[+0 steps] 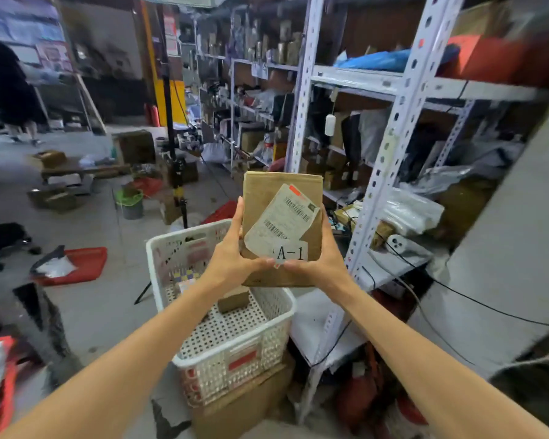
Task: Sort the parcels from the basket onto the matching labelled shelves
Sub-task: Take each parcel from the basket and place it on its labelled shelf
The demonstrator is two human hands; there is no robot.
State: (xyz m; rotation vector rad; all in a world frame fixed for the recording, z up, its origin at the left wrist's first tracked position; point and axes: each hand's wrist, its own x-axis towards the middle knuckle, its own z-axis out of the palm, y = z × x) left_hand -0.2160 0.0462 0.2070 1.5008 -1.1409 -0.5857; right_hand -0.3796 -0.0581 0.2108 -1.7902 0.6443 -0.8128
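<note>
Head view: both hands grip flat brown cardboard parcel (276, 198) marked A-1

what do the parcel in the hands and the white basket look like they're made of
Parcel: looks like plain brown cardboard, matte, with a creased paper shipping label peeling at one corner and a white "A-1" sticker. White basket: appears to be moulded plastic, slightly glossy, its walls and floor perforated with regular holes.

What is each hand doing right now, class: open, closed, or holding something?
Left hand: closed on the left edge of the cardboard parcel labelled A-1.
Right hand: closed on the same parcel's right edge.
</note>
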